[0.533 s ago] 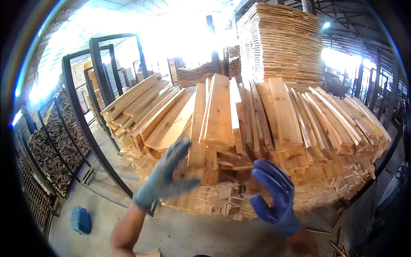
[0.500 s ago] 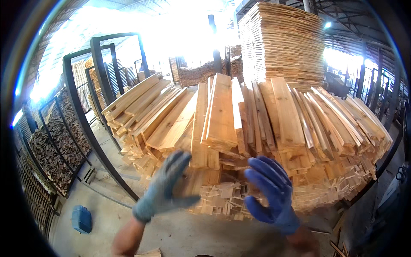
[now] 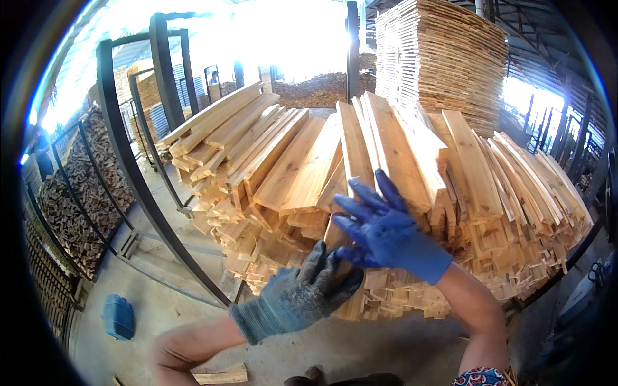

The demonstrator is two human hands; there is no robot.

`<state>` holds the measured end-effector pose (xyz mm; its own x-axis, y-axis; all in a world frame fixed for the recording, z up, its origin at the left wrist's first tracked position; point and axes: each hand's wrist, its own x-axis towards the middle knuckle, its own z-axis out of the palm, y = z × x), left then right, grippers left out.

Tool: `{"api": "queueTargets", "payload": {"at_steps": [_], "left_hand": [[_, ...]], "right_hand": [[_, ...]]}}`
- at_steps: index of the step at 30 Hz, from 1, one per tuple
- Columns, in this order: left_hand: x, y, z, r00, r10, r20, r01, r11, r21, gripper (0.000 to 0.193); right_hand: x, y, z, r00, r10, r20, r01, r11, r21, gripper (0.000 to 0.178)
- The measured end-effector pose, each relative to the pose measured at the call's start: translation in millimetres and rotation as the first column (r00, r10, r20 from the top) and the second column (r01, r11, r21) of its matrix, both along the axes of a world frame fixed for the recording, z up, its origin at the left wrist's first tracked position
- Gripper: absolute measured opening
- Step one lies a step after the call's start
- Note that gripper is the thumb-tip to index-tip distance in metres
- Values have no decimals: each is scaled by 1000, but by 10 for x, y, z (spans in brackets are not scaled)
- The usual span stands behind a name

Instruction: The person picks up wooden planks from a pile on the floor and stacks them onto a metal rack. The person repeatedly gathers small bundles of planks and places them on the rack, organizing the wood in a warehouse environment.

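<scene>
My left hand point(image 3: 299, 296), in a worn grey-teal glove, is closed around the near end of a wooden plank point(image 3: 334, 237) at the front of a big pile of boards. Above and right of it, my right hand point(image 3: 393, 238), in a blue glove, has its fingers spread over the same plank and the one beside it. Its thumb side is close to my left fingertips. A wide board point(image 3: 396, 154) lies lengthwise just beyond my right fingers. Other boards point(image 3: 299, 164) lie side by side to the left, their near ends uneven.
Dark metal frame posts point(image 3: 148, 174) stand left of the pile. A blue plastic container point(image 3: 118, 317) sits on the concrete floor, and a wood piece point(image 3: 222, 375) lies near my feet. Behind rises a tall stack of boards point(image 3: 450, 58). Scrap wood point(image 3: 90, 186) is heaped at far left.
Both hands have come together at the pile's front. My left hand has closed on a plank end; my right hand has reached up over the boards. The view has shifted left.
</scene>
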<state>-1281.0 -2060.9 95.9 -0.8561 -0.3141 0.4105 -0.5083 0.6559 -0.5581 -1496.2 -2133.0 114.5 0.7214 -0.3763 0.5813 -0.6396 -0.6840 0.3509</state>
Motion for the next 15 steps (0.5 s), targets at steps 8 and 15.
{"api": "queueTargets", "payload": {"at_steps": [8, 15], "left_hand": [[1096, 326, 880, 979, -117, 169, 107, 992, 66, 41], [2182, 465, 868, 947, -17, -320, 125, 939, 320, 36]], "right_hand": [[-87, 48, 23, 985, -105, 138, 115, 991, -65, 20], [-7, 38, -79, 979, -156, 130, 163, 986, -44, 20]]}}
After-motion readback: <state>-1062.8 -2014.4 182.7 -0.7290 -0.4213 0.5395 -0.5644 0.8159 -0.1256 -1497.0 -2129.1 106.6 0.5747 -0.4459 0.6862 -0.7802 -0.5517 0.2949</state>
